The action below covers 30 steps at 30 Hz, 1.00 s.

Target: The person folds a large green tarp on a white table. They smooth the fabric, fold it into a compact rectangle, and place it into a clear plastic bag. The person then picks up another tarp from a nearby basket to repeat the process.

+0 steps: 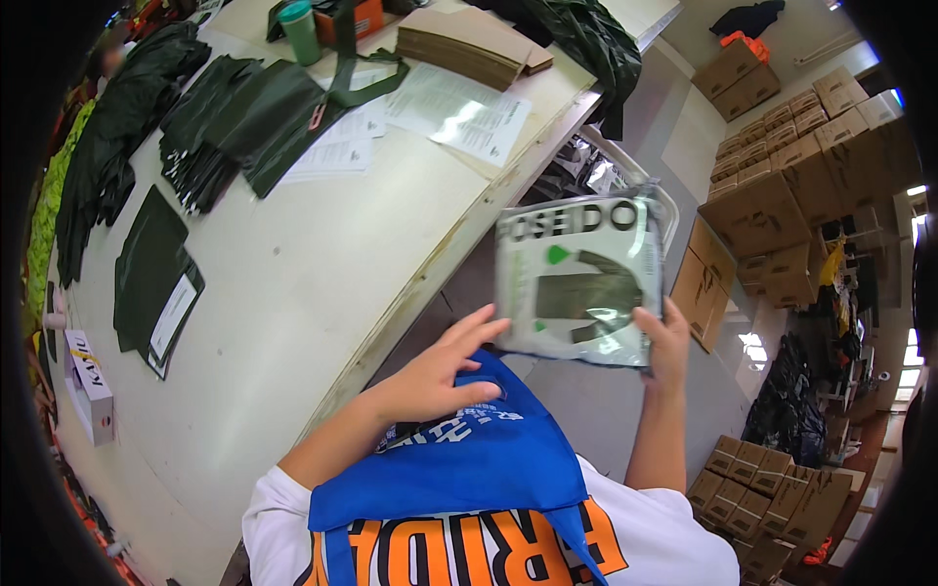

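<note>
A flat plastic-wrapped garment pack (pixel 581 283), white with a picture of a dark green jacket, is held past the table's edge, over the floor. My right hand (pixel 666 342) grips its right side, thumb on the front face. My left hand (pixel 440 371) is open, its fingers apart and its fingertips close to the pack's lower left corner; whether they touch it I cannot tell. Below my left hand is the blue apron (pixel 459 469) that I wear.
On the white table (pixel 264 322) lie dark green folded pieces (pixel 156 278), a stack of dark pieces (pixel 264 117), paper sheets (pixel 464 112) and cardboard sheets (pixel 464 44). A green bottle (pixel 300 34) stands behind. A bin (pixel 586 166) with shiny packs sits beside the table. Cartons (pixel 762 215) are stacked at right.
</note>
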Each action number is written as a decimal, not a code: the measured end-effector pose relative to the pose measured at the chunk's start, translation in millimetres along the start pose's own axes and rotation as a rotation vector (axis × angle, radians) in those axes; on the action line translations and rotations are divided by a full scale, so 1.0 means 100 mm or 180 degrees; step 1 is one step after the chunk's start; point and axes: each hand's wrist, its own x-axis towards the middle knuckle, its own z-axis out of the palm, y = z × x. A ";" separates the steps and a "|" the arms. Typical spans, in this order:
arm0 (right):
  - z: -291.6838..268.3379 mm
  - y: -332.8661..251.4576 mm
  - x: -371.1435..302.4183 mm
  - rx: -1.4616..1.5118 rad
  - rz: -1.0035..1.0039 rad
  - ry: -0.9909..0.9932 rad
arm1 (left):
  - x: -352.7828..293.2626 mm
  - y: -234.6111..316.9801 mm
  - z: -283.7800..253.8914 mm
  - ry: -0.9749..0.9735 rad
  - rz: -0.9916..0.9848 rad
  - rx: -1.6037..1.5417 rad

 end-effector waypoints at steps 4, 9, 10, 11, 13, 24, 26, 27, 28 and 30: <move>-0.88 -0.20 1.19 -0.0763 -0.0331 0.0431 | 0.45 -0.25 0.00 0.0622 -0.0375 -0.0404; -2.32 0.27 2.88 -0.3545 -0.0477 0.1978 | 0.93 -0.29 0.09 0.0886 -0.0597 -0.0701; -2.44 0.34 3.06 -0.3649 -0.0260 0.1986 | 0.95 -0.32 0.09 0.1020 -0.0651 -0.0795; -2.52 0.46 3.21 -0.3755 -0.0042 0.1988 | 0.92 -0.36 0.10 0.1158 -0.0707 -0.0892; -2.45 0.78 3.39 -0.3371 0.0178 0.1671 | 0.81 -0.44 0.14 0.1590 -0.0924 -0.1237; 1.05 2.20 0.91 -0.4083 -0.0499 -0.3851 | -1.17 -2.38 1.81 0.4568 -0.1809 -0.1843; 1.53 2.04 0.29 -0.3496 -0.0739 -0.4816 | -1.30 -3.07 2.47 0.5052 -0.2206 -0.1520; 1.78 1.93 0.03 -0.3378 -0.0840 -0.5247 | -1.30 -3.20 2.75 0.5251 -0.2490 -0.1370; 1.94 1.94 -0.15 -0.3357 -0.0614 -0.5406 | -1.37 -3.26 2.95 0.5386 -0.2736 -0.1464; 2.09 1.80 -0.53 -0.3688 -0.0519 -0.5658 | -1.35 -3.77 3.62 0.5334 -0.3161 -0.1910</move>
